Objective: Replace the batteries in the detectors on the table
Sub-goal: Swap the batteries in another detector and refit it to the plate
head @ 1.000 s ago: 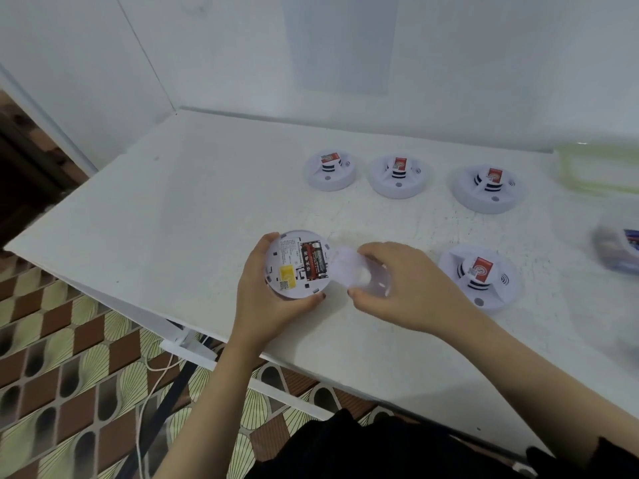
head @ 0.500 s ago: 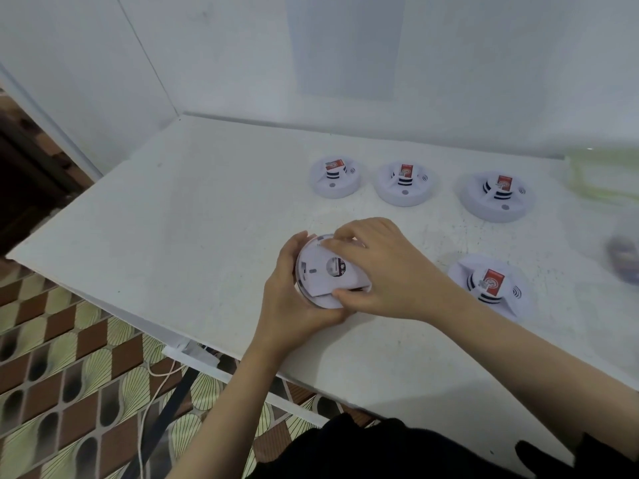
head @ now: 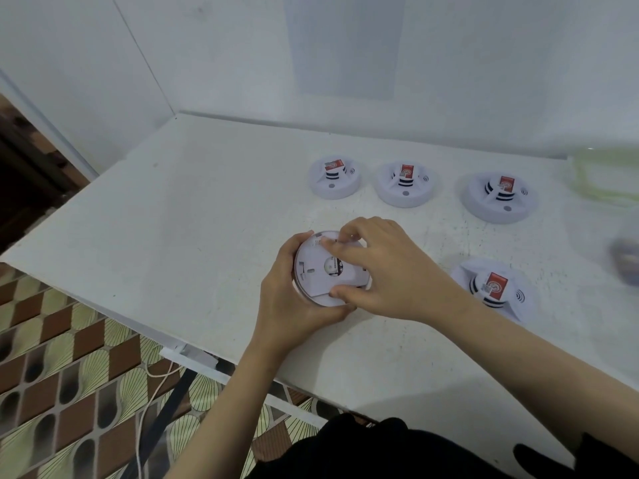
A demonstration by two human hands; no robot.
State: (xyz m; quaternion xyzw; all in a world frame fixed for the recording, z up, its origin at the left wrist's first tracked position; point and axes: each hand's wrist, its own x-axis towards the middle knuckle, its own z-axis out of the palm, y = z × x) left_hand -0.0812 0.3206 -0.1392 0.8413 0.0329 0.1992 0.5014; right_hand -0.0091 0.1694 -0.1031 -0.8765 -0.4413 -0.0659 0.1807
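A round white detector [head: 313,271] is tilted with its back side toward me, held above the white table [head: 193,216] near the front edge. My left hand [head: 287,305] grips its left and lower rim. My right hand [head: 387,267] holds the white back cover [head: 316,283] against the detector, fingers on the top edge and thumb at the bottom. A small dark opening shows in the cover's middle; the batteries are hidden. Three more detectors [head: 334,179] [head: 405,184] [head: 500,197] stand in a row behind, and a fourth [head: 492,288] stands to the right.
A pale green container [head: 605,178] sits at the far right back. A blurred dark object [head: 626,259] lies at the right edge. White walls close the table's back and left. A tiled floor with a white cable [head: 148,392] lies below the front edge.
One second ago the battery compartment was open and my right hand held the cover beside it. The cover now lies over the detector's back, and my right fingers have shifted along its top edge.
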